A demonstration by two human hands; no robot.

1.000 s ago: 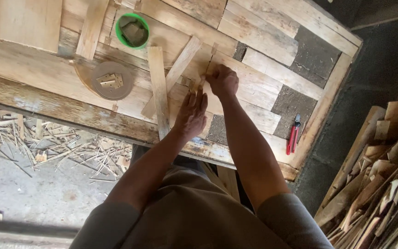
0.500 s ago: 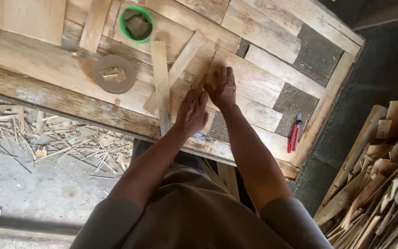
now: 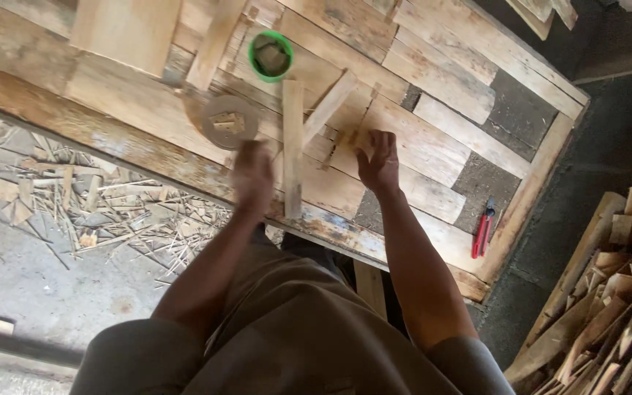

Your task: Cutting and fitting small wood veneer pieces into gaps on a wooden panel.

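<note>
Plank bench [image 3: 433,124]: green tub [image 3: 271,56], red pliers [image 3: 483,228], slats [image 3: 292,146]

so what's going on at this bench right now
A person stands at a rough plank workbench with both bare hands over it. The right hand rests on the planks beside two thin wooden strips that meet in a V shape. The left hand is blurred, just left of the upright strip, below a round dish of small wood bits. A green-rimmed cup sits further back, red-handled pliers lie at the right, and wood splinters cover the floor.
</note>
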